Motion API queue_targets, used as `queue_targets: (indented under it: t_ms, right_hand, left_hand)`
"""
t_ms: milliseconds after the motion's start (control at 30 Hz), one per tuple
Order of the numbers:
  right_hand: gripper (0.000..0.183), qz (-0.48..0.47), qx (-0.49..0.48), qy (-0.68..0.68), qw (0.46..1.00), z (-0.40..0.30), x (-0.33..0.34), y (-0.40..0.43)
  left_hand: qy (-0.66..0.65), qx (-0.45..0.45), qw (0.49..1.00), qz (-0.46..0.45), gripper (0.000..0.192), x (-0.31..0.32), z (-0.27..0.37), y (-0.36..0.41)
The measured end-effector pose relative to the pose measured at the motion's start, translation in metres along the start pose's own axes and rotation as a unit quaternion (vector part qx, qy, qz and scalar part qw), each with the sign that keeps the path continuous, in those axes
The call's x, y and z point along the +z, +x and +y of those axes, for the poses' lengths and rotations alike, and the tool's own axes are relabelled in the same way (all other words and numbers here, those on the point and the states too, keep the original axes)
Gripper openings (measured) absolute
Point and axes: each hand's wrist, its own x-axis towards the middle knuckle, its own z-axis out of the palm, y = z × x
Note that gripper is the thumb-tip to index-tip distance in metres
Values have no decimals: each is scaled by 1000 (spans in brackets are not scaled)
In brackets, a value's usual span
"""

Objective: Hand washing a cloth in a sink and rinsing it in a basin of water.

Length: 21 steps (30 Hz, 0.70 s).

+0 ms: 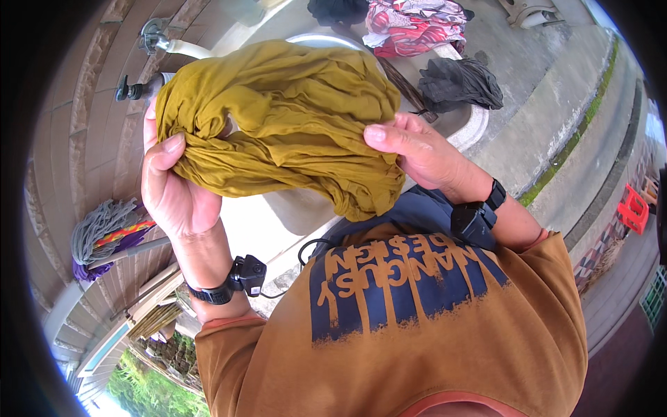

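Observation:
My left hand (174, 180) grips one side of a crumpled mustard-yellow cloth (292, 114), its thumb pressed on the near face. At the opposite side, my right hand (419, 148) pinches the cloth between thumb and fingers. Held up between both hands, the fabric hangs in bunched folds and looks like a garment, though its kind is unclear. Behind it lies a pale sink basin (471, 133), mostly hidden. The rim of a round metal bowl (328, 39) shows past the cloth's far edge.
Two taps, one metal (156, 39) and one dark-handled (135, 89), project from the tiled wall at left. A dark grey cloth bundle (458, 83) rests on the basin's right rim. Red-and-white patterned fabric (417, 26) lies beyond it. A grey mop head (104, 229) hangs at left.

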Motion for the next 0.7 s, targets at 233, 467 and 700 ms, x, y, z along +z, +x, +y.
queue_targets:
  t_ms: [233, 467, 700]
  right_hand:
    - [27, 46, -79, 33, 995, -29, 5, -16]
    - [25, 16, -139, 105, 985, -36, 2, -27]
    - [27, 91, -119, 29, 988, -34, -25, -33]
  left_hand:
    - [-20, -42, 999, 3, 49, -16, -22, 9]
    - [-39, -66, 995, -61, 49, -8, -29, 18]
    - [-29, -93, 992, -84, 48, 8, -45, 26]
